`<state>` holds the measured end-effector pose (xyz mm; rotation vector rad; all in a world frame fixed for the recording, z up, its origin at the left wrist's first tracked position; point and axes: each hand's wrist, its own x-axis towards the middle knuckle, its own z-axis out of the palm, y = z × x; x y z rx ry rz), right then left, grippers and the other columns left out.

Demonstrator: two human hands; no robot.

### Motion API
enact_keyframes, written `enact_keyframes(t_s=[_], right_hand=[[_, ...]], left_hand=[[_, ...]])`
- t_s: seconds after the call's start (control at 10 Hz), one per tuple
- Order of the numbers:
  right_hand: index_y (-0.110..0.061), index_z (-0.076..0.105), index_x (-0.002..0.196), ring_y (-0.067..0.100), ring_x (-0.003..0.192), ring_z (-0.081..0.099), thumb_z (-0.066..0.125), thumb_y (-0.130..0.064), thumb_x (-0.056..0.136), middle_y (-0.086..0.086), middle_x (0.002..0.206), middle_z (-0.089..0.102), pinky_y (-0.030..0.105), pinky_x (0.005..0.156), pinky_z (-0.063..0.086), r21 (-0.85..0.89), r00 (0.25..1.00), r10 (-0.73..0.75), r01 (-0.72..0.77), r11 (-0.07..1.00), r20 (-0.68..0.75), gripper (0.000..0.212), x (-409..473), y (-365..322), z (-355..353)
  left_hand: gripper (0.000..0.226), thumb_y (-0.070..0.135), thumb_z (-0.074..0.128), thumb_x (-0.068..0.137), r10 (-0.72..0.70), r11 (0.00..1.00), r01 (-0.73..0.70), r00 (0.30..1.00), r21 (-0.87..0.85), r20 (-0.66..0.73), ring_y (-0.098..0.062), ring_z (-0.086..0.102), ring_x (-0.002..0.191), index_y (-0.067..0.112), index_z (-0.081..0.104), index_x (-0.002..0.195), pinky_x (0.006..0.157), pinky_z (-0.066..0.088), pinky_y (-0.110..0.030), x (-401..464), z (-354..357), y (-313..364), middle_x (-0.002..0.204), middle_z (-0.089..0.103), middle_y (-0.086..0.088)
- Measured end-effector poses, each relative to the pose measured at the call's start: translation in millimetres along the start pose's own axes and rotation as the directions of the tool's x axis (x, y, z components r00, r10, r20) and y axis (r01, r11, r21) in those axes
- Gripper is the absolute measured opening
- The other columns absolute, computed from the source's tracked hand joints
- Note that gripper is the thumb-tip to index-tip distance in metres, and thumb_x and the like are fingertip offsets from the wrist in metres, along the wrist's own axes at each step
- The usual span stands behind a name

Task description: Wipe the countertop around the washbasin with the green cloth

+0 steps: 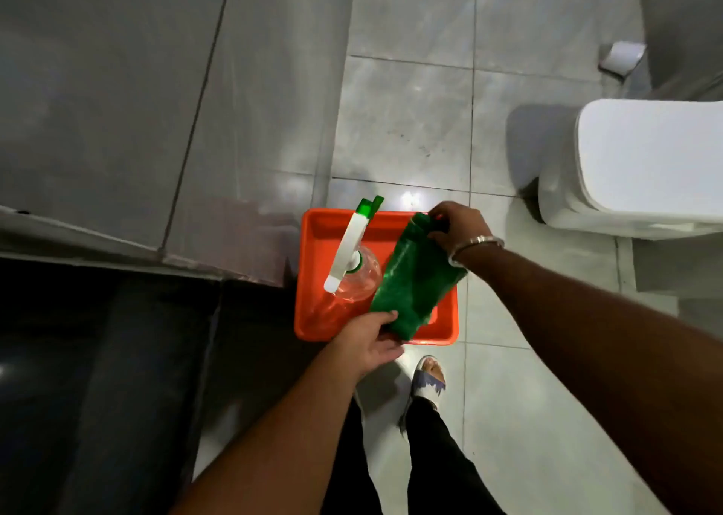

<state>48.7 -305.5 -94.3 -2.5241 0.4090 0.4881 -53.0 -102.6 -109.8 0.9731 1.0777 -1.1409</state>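
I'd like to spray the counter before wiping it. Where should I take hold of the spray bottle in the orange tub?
Probably by the neck just under the white trigger head of the spray bottle, coming from above. It stands upright in the orange tub, so the body sits low behind the walls. The green cloth, held by the left hand and right hand, crowds its right side.

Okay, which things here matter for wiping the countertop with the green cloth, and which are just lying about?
For the job:
green cloth, held by left hand and right hand
dark countertop

Lying about:
spray bottle
orange tray
toilet
toilet paper roll
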Motion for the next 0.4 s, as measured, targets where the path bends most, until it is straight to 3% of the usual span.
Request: enact_keyframes(t_s=[0.2, 0.3, 0.4], right_hand=[[-0.019, 0.063, 0.115, 0.035, 0.110, 0.056, 0.063, -0.016, 0.082, 0.013, 0.117, 0.062, 0.041, 0.090, 0.049, -0.338, 0.955, -0.189, 0.260, 0.904, 0.231, 0.032, 32, -24, 2], [-0.017, 0.061, 0.118, 0.039, 0.107, 0.054, 0.056, -0.016, 0.086, 0.016, 0.118, 0.058, 0.044, 0.086, 0.051, -0.450, 0.951, -0.232, 0.301, 0.841, 0.203, 0.032, 11, -36, -15], [-0.022, 0.058, 0.122, 0.037, 0.107, 0.056, 0.056, -0.019, 0.085, 0.012, 0.126, 0.056, 0.042, 0.083, 0.049, -0.513, 0.936, -0.328, 0.346, 0.786, 0.129, 0.037, -23, -41, -34]], left_hand=[[0.009, 0.011, 0.057, 0.096, -0.012, 0.995, 0.016, 0.999, -0.097, 0.042, -0.028, 0.066, 0.071, 0.001, 0.057, 0.096, 0.056, 0.061, -0.039, 2, 26, -10, 0.085, 0.065, -0.015], [0.001, 0.011, 0.059, 0.094, 0.091, 0.950, -0.072, 0.995, 0.303, -0.048, -0.013, 0.059, 0.047, 0.011, 0.058, 0.093, 0.054, 0.053, -0.030, -26, -1, -16, 0.077, 0.059, -0.008], [0.013, 0.019, 0.063, 0.089, 0.404, 0.675, -0.141, 0.892, 0.724, -0.203, -0.023, 0.066, 0.072, 0.009, 0.065, 0.098, 0.067, 0.053, -0.033, -67, -47, 3, 0.086, 0.064, -0.010]])
